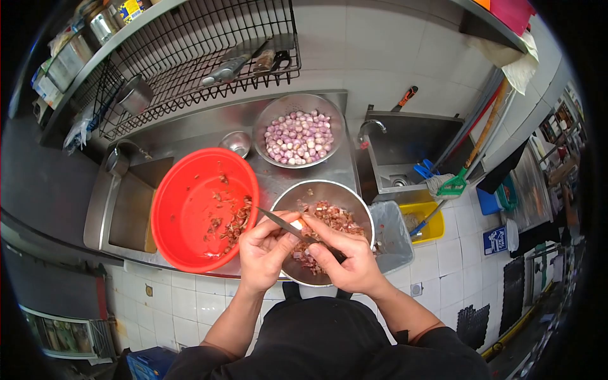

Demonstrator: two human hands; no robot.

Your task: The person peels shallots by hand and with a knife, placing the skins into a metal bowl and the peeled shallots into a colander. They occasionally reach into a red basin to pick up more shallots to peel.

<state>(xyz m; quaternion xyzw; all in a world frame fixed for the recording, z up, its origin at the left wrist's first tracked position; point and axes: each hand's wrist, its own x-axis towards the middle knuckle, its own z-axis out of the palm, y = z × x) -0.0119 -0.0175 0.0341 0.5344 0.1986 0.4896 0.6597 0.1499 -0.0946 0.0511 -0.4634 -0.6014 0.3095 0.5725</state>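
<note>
Over the left side of a steel bowl point(363, 209) my two hands come together. My right hand point(344, 256) is closed round the handle of a knife point(288, 226), whose blade points up and left across my left hand point(269, 249). Pinched in my left hand's fingers is a small pale shallot point(297, 224), touching the blade. Reddish shallots and skins lie in the bowl below. A red basin point(190, 196) to the left holds brown peelings point(237, 221). Behind, a steel colander point(261, 130) holds several peeled purple-white shallots point(297, 138).
A small metal bowl point(236, 144) sits behind the basin. Sinks lie left point(130, 215) and right point(398, 180). A wire rack point(190, 63) hangs above. A grey bin point(392, 237) and yellow bucket point(434, 223) stand to the right.
</note>
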